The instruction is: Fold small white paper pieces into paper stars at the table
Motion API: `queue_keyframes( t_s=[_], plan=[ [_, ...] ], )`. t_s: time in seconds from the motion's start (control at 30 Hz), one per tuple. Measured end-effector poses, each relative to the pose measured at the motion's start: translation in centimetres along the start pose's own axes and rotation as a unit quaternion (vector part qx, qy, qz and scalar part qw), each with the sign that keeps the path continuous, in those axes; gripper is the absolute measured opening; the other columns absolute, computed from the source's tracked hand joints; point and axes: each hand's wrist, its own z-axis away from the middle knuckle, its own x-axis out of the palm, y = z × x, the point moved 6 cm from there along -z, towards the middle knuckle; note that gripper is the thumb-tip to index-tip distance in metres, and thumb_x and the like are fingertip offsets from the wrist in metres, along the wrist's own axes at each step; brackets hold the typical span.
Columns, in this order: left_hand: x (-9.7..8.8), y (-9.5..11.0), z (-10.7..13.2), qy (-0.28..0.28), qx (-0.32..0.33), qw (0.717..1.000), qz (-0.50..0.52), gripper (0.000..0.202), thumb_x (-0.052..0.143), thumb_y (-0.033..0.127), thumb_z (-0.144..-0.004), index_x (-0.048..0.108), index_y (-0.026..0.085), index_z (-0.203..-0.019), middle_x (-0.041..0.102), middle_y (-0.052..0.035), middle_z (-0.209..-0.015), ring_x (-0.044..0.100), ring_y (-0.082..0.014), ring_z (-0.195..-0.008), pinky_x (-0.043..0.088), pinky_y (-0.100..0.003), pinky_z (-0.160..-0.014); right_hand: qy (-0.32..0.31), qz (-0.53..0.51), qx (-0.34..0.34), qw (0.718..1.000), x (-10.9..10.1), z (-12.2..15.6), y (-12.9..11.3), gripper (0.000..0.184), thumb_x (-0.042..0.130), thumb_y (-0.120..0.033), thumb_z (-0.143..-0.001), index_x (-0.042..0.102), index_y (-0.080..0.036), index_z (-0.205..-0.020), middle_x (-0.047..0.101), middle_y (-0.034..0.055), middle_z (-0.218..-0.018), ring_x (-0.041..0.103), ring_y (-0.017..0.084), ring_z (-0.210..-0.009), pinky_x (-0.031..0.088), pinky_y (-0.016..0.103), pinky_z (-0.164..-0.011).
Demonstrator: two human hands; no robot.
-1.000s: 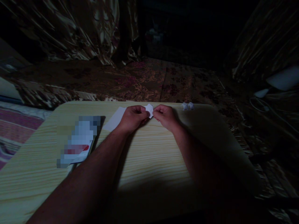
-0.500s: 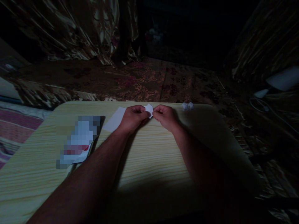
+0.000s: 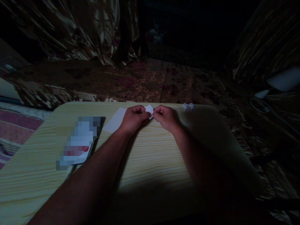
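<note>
Barely anything's moved since a second ago, your hands stay put at the far edge of the wooden table. Your left hand and right hand both have fingertips pressed together, pinching the little white folded paper piece between them, just above the tabletop. A white paper sheet lies beside your left hand, and two small folded paper bits sit near your right.

table – pale wood-grain, matt | folded piece – white paper | drapes – glossy cloth
</note>
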Motion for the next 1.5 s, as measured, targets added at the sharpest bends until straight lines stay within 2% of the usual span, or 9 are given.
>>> queue_keyframes(
  t_s=[0.13,0.33,0.47,0.8,1.17,1.37,1.5],
  plan=[
    [-0.03,-0.03,-0.07,-0.011,0.007,1.0,-0.005,0.019,0.076,0.023,-0.058,0.06,0.015,-0.065,0.059,0.002,-0.054,0.049,-0.0086,-0.044,0.035,-0.021,-0.043,0.004,-0.007,-0.015,1.0,-0.08,-0.08,-0.03,0.01,0.06,-0.027,-0.069,0.057,-0.017,-0.068,0.053,-0.0053,-0.056,0.044,0.008,-0.051,0.034,0.021,-0.051],
    [-0.29,-0.08,-0.18,0.019,0.008,1.0,0.013,0.02,0.078,0.021,-0.055,0.059,0.015,-0.06,0.057,0.0025,-0.051,0.049,-0.0091,-0.044,0.036,-0.021,-0.045,0.001,-0.011,-0.023,1.0,0.07,-0.03,-0.09,0.01,0.061,-0.027,-0.069,0.058,-0.017,-0.068,0.054,-0.0048,-0.057,0.044,0.008,-0.052,0.034,0.022,-0.051],
    [-0.23,-0.03,-0.12,0.018,0.016,1.0,0.019,0.021,0.078,0.02,-0.055,0.059,0.015,-0.059,0.058,0.0026,-0.051,0.05,-0.0092,-0.046,0.039,-0.022,-0.048,0.0,-0.016,-0.02,1.0,0.15,0.0,-0.03,0.012,0.062,-0.028,-0.069,0.057,-0.017,-0.068,0.053,-0.0054,-0.056,0.043,0.008,-0.051,0.033,0.021,-0.05],
    [-0.2,-0.24,0.02,0.007,0.028,1.0,-0.01,0.021,0.078,0.028,-0.061,0.064,0.014,-0.071,0.064,-0.0007,-0.061,0.053,-0.0106,-0.05,0.04,-0.022,-0.049,0.027,-0.018,-0.012,0.999,-0.21,0.05,-0.27,0.011,0.063,-0.025,-0.067,0.056,-0.017,-0.064,0.05,-0.0064,-0.053,0.041,0.007,-0.049,0.032,0.021,-0.049],
    [-0.15,-0.47,0.04,0.013,-0.008,1.0,-0.01,0.022,0.077,0.029,-0.061,0.062,0.014,-0.066,0.061,0.0001,-0.054,0.05,-0.0095,-0.044,0.035,-0.021,-0.044,0.019,-0.004,0.005,1.0,-0.18,0.04,0.08,0.013,0.064,-0.028,-0.067,0.057,-0.017,-0.063,0.053,-0.0052,-0.053,0.043,0.008,-0.049,0.033,0.022,-0.049],
    [-0.12,-0.4,-0.02,-0.006,-0.017,1.0,-0.003,0.022,0.079,0.028,-0.058,0.065,0.013,-0.068,0.064,-0.0023,-0.057,0.054,-0.0106,-0.048,0.04,-0.022,-0.049,0.026,-0.024,0.029,0.999,-0.36,-0.09,0.27,0.013,0.065,-0.027,-0.065,0.057,-0.018,-0.062,0.055,-0.0045,-0.052,0.045,0.009,-0.048,0.033,0.022,-0.048],
    [-0.11,-0.46,-0.06,-0.027,-0.04,0.998,0.031,0.021,0.074,0.031,-0.064,0.066,0.013,-0.071,0.065,-0.0046,-0.059,0.057,-0.0125,-0.049,0.043,-0.024,-0.049,0.026,-0.04,0.046,0.998,-0.52,-0.12,0.42,0.011,0.064,-0.026,-0.064,0.057,-0.017,-0.062,0.055,-0.0045,-0.051,0.044,0.008,-0.046,0.034,0.022,-0.048]
  ],
)
